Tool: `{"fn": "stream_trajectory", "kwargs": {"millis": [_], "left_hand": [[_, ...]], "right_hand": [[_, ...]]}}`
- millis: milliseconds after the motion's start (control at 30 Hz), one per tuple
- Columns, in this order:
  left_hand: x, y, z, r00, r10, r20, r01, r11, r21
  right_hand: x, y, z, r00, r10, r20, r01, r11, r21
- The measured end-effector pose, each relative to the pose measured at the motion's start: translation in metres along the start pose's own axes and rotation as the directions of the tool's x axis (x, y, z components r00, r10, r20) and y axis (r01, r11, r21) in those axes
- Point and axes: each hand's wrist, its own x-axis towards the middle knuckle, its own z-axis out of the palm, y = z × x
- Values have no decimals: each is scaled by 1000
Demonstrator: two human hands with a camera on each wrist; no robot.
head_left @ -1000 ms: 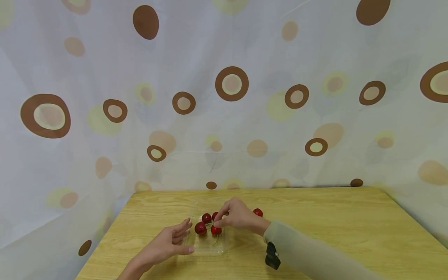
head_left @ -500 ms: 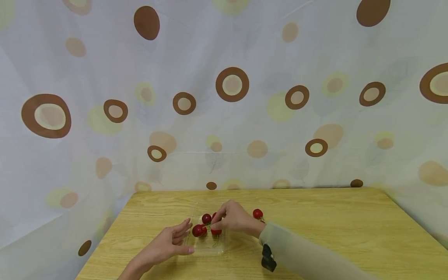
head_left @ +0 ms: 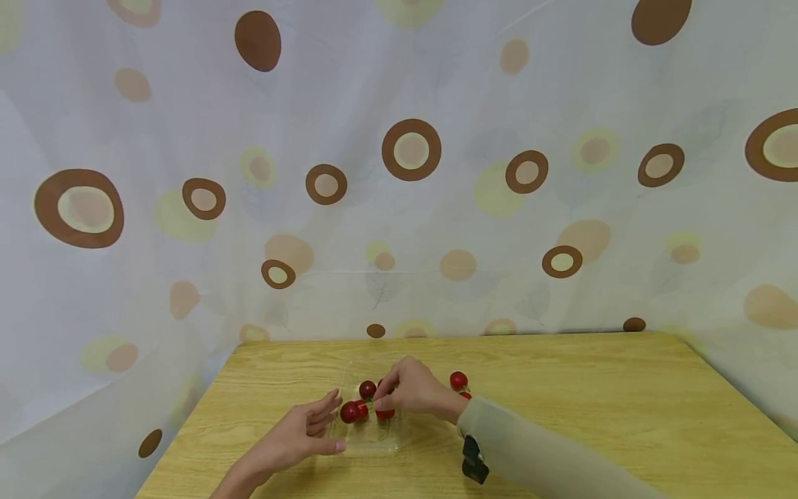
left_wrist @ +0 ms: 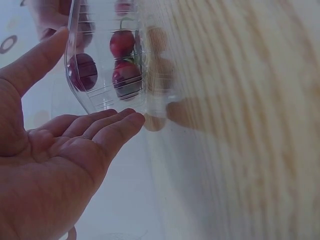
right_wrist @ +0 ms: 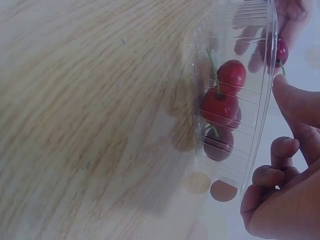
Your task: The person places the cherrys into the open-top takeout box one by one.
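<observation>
My right hand (head_left: 414,388) pinches a dark red cherry (head_left: 350,412) by its green stem, between thumb and forefinger. In the right wrist view that cherry (right_wrist: 281,51) hangs at the rim of a clear plastic container (right_wrist: 252,137). Several more red cherries (right_wrist: 220,107) lie inside, some with stems; my right hand partly covers them in the head view. Beside the container's left wall is my left hand (head_left: 299,430), fingers extended and thumb apart. In the left wrist view its fingertips (left_wrist: 135,118) are at the container's end wall (left_wrist: 102,102); whether they touch is unclear.
Two red cherries, the farther one (head_left: 458,380) more visible, lie on the wooden table (head_left: 561,388) behind my right wrist. A patterned curtain (head_left: 461,208) hangs along the table's far edge and sides. A black object (head_left: 475,461) is at my right sleeve.
My right hand has moved slightly left, carrying the pinched cherry left and a little nearer. More of the two table cherries shows beside the wrist. My left hand stays nearly still.
</observation>
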Motion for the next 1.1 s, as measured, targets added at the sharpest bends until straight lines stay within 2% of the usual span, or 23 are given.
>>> {"fn": "stream_trajectory", "kwargs": {"millis": [367,533,733,900,1100], "left_hand": [[1,-6,2,1000,2,1,-2,1000,7],[1,-5,0,1000,9,-6,-8,1000,17],[1,-5,1,1000,17,-11,-17,1000,24],[1,-5,1,1000,16,-9,-15,1000,18],[0,-2,1,1000,23,-8,-23,1000,13]], "right_hand": [[0,3,6,1000,16,-13,-17,999,-32],[1,3,-1,1000,18,-14,-18,1000,-10],[-13,7,-31,998,-5,-68,5,1000,5],[-32,17,-68,991,-5,-131,0,999,-36],[-59,37,-107,986,7,-165,-27,993,-117]]}}
